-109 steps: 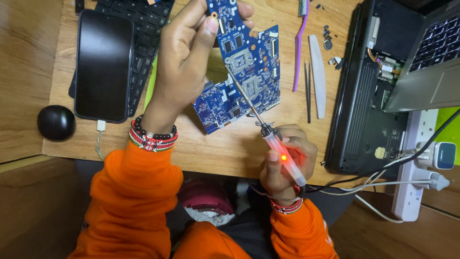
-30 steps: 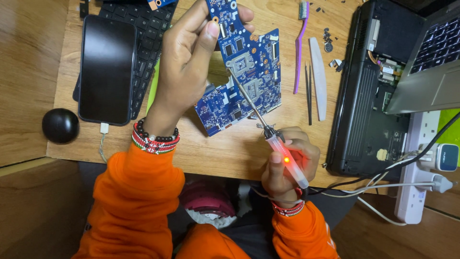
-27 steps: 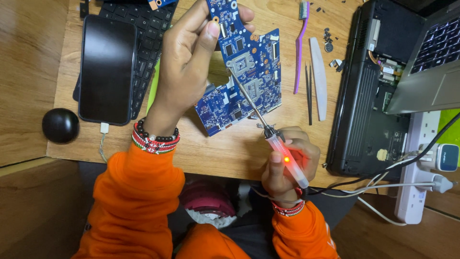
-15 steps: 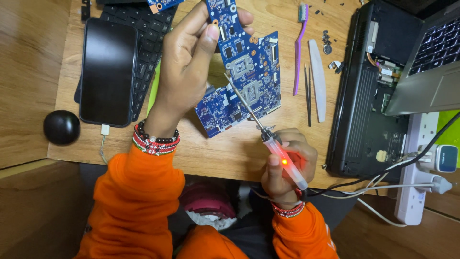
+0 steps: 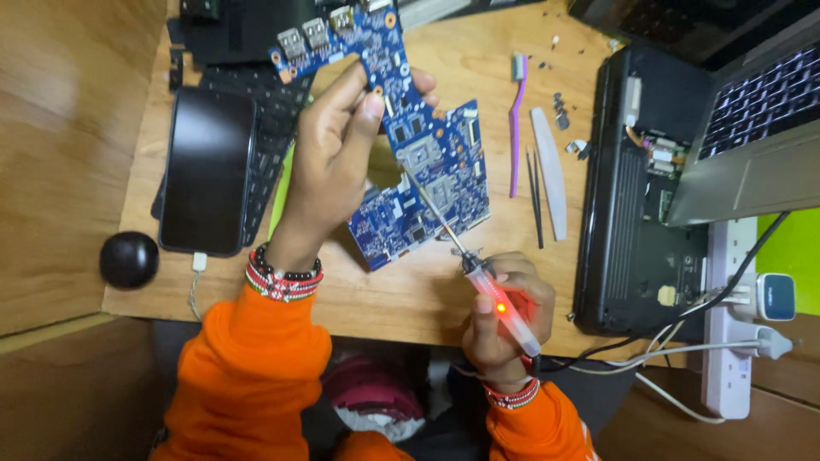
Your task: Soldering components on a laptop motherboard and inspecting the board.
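Left hand (image 5: 337, 158) grips the blue circuit board (image 5: 410, 145), thumb over its front face, tilted up off the wooden desk (image 5: 401, 294). Right hand (image 5: 506, 318) is clenched around a soldering iron (image 5: 491, 294) glowing red inside its clear body; the thin tip rests on the board's middle. Versus half a second ago the board sits slightly lower in view, showing more of its upper end with silver ports, while the grip and tip contact are unchanged. Black phone (image 5: 207, 171) lies left on a black keyboard (image 5: 269, 111), cable plugged in. Black ball (image 5: 128, 259) at the desk's left edge. Purple toothbrush (image 5: 515, 128), tweezers (image 5: 535, 201) and white pry tool (image 5: 551, 171) lie right of the board. Opened black laptop base (image 5: 632, 213) beyond, white power strip (image 5: 730, 341) lower right.
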